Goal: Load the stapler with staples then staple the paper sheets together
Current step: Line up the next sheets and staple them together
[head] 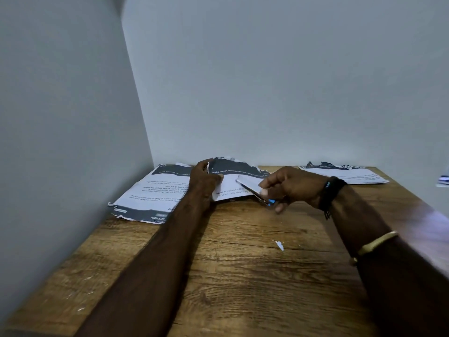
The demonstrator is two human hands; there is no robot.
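Observation:
My left hand (pixel 205 180) grips the left edge of a torn printed paper sheet (pixel 230 177), lifting it off the wooden table (pixel 243 276). My right hand (pixel 291 187) holds a small metallic stapler (pixel 252 189) with a blue part, its jaw set on the sheet's right side. Under and left of my left hand lies a stack of printed sheets (pixel 148 198) with dark header bands.
Another pile of torn printed sheets (pixel 345 172) lies at the back right of the table. A small paper scrap (pixel 280 245) sits mid-table. Grey walls close off the left and the back. Something white and blue (pixel 443 180) shows at the right edge.

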